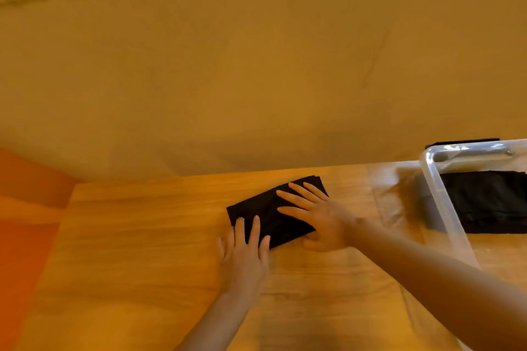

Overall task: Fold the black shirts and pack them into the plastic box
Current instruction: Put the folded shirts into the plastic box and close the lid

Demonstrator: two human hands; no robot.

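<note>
A black shirt (pixel 268 215), folded into a small slanted rectangle, lies on the wooden table (pixel 142 236). My left hand (pixel 245 251) lies flat with straight fingers on the shirt's near left corner. My right hand (pixel 313 216) presses flat on its right half, fingers spread and pointing left. A clear plastic box (pixel 439 196) stands at the right edge of the view. Folded black cloth (pixel 490 202) lies inside it.
The table's far edge runs close behind the shirt, against a plain tan wall (pixel 256 65). An orange surface (pixel 25 208) shows beyond the table's left edge. A dark strip (pixel 462 142) sits behind the box's far rim.
</note>
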